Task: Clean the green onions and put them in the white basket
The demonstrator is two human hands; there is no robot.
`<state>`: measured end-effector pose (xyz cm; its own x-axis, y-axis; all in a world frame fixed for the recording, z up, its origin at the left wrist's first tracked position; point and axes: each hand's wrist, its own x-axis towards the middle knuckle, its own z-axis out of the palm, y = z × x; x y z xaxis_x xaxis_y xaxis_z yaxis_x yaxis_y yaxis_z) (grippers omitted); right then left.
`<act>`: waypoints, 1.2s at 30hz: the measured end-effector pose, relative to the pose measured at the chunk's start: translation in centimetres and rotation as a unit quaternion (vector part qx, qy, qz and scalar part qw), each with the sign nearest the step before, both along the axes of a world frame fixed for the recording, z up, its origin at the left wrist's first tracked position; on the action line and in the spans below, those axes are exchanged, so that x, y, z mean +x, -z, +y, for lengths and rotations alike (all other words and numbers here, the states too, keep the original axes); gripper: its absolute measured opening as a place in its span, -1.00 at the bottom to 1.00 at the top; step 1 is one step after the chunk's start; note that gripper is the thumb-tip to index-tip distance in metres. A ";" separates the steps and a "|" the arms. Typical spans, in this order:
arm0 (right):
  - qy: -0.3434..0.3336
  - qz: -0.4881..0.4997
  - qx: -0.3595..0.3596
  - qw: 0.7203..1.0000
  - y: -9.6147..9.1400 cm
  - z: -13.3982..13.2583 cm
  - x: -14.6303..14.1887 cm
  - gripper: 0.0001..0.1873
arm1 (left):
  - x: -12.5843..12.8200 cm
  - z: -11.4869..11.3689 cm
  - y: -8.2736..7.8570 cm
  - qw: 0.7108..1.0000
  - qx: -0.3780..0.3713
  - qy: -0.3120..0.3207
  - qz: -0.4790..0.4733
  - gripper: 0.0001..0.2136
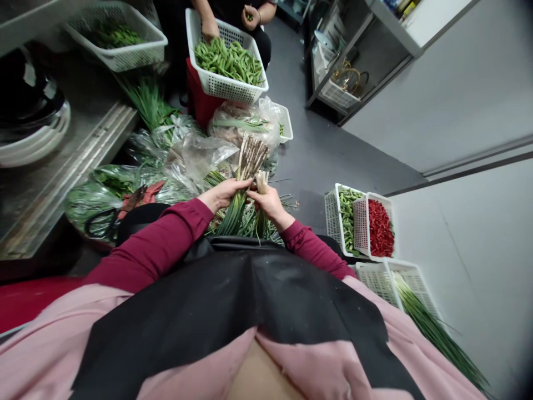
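Observation:
My left hand [227, 193] is closed around a bunch of green onions [236, 214]. Their brown, soil-stained root ends point away from me and the green leaves hang toward my lap. Close beside it, my right hand [268, 201] is wrapped round a smaller bunch with pale, cleaner white ends [262, 181]. The fingertips of both hands nearly meet between the bunches. Loose green leaves and trimmings [272, 232] lie below my hands, in front of the black apron [258, 289].
Plastic bags of greens [245, 119] lie ahead. Beyond them a co-worker's hand [210, 29] reaches into a white basket of green pods [229, 61]. Baskets of red chillies [380, 228], green peppers [346, 211] and long green onions [433, 316] stand right. A metal shelf [83, 161] is left.

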<state>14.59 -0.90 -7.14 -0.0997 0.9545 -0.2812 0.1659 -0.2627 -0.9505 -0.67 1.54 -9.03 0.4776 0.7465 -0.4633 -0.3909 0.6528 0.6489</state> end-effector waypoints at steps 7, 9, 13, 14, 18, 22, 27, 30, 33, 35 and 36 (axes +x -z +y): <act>0.036 0.061 -0.028 0.997 1.4 0.3 0.2 -0.59 | -0.5 0.1 0.0 0.999 0.026 -0.034 0.002 -0.87; 0.064 0.072 -0.031 0.995 1.4 0.4 0.7 -0.57 | -0.6 0.0 0.0 0.998 0.043 -0.033 0.012 -0.82; 0.081 0.049 -0.009 0.995 1.6 0.5 0.8 -0.58 | -0.1 -0.8 -0.2 0.996 0.082 -0.016 0.041 -0.65; 0.070 0.042 -0.003 0.997 1.5 0.5 0.9 -0.59 | 0.0 -1.0 -0.3 0.994 0.091 -0.015 0.051 -0.63; 0.033 0.044 0.019 0.998 1.1 0.7 2.1 -0.66 | -0.3 -0.8 -0.7 0.993 0.097 -0.010 0.066 -0.73; 0.125 0.061 0.060 0.988 0.0 1.8 4.9 -0.68 | -1.2 -0.3 -0.9 0.992 0.096 0.037 0.076 -0.81; 0.265 0.062 0.105 0.957 -2.7 4.1 9.3 -0.73 | -2.2 -0.5 -1.3 0.986 0.107 0.082 0.101 -0.82; 0.320 0.043 0.124 0.938 -4.0 5.2 11.4 -0.82 | -2.6 -0.7 -1.5 0.982 0.115 0.106 0.110 -0.81; 0.348 0.022 0.142 0.926 -4.1 6.0 12.4 -0.86 | -2.8 -0.8 -1.5 0.978 0.129 0.112 0.118 -0.80; 0.374 0.018 0.150 0.915 -3.7 6.7 12.6 -0.83 | -2.8 -0.9 -1.5 0.977 0.133 0.104 0.128 -0.79; 0.390 0.018 0.150 0.908 -3.5 7.0 12.7 -0.81 | -2.8 -0.9 -1.4 0.977 0.133 0.101 0.134 -0.78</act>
<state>27.33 6.11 -3.63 0.6363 0.7714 -0.0066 0.0077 -0.0149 -0.9999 -3.49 0.66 -7.64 0.5162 0.7602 -0.3944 -0.0639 0.4934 0.8674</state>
